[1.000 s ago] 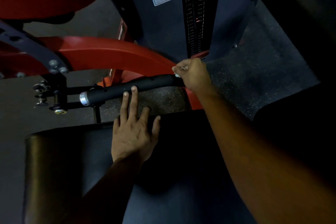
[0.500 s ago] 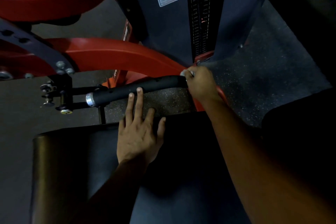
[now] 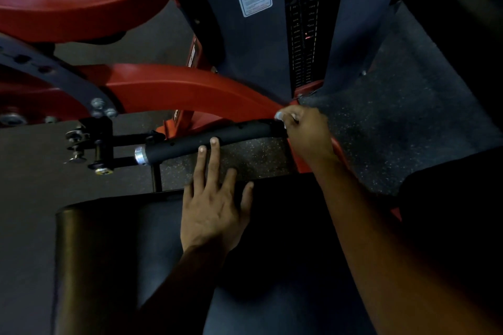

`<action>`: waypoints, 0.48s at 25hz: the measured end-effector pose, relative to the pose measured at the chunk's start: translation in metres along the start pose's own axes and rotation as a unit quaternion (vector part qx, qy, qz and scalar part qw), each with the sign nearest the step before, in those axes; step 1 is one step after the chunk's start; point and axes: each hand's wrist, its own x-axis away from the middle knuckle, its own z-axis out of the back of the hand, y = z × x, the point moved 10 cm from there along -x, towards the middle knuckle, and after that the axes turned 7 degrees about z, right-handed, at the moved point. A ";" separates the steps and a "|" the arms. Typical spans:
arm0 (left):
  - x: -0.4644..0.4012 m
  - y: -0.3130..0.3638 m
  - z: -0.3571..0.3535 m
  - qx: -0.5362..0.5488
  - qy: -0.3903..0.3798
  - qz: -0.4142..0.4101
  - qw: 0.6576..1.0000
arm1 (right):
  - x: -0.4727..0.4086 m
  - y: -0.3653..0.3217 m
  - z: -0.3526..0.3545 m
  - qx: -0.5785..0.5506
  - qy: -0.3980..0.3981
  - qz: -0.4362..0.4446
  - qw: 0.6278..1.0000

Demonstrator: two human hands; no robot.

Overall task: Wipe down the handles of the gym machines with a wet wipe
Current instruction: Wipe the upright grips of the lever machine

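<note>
Handle of black foam lies crosswise beyond the seat pad: right hand curls round its far end, pinching a white wipe there to scrub, while left hand, fingers straight, steadies its middle.

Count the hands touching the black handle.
2: the left hand rests fingertips on the black handle at mid-length; the right hand grips its right end with a wipe.
</note>
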 end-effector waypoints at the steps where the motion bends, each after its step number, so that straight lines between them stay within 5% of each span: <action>1: 0.000 0.000 0.000 0.001 0.002 0.001 1.000 | -0.007 -0.004 -0.004 -0.005 -0.034 -0.005 0.999; 4: 0.000 0.001 0.001 0.001 0.000 0.000 1.000 | -0.002 -0.025 -0.009 0.013 -0.054 0.050 0.997; 8: 0.000 0.002 0.002 0.007 0.002 -0.004 1.000 | 0.049 -0.036 0.007 0.008 0.084 0.151 0.985; 12: 0.000 0.001 0.001 -0.001 -0.019 -0.003 1.000 | 0.009 0.025 0.010 0.138 -0.009 0.031 0.990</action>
